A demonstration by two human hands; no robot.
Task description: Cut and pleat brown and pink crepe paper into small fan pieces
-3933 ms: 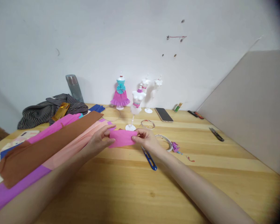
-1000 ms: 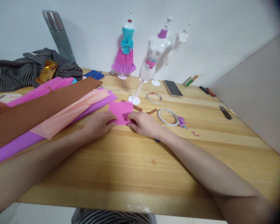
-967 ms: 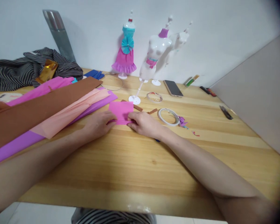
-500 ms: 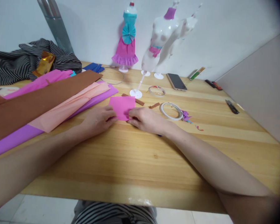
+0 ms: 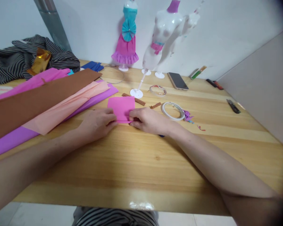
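Observation:
A small square of pink paper [image 5: 121, 108] lies on the wooden table, with a narrow fold along its near edge. My left hand [image 5: 97, 122] pinches that edge at its left corner, thumb below and fingers above. At the right corner, my right hand [image 5: 147, 120] pinches the same edge. Just beyond the paper are a brown folded strip [image 5: 139, 101] and the round white base [image 5: 136, 93] of a doll mannequin stand. A roll of double-sided tape [image 5: 163, 110] lies to the right of my right hand.
Brown [image 5: 49, 97], peach [image 5: 68, 105] and purple sheets are piled at left. Behind stand a dressed mannequin [image 5: 128, 34] and a white mannequin [image 5: 165, 28]. A phone [image 5: 178, 81], a clear tape roll [image 5: 158, 90] and a cutter knife [image 5: 233, 106] lie farther right.
A narrow fold now shows along the near edge of the pink paper. Both hands remain at its two corners. The camera view has shifted slightly.

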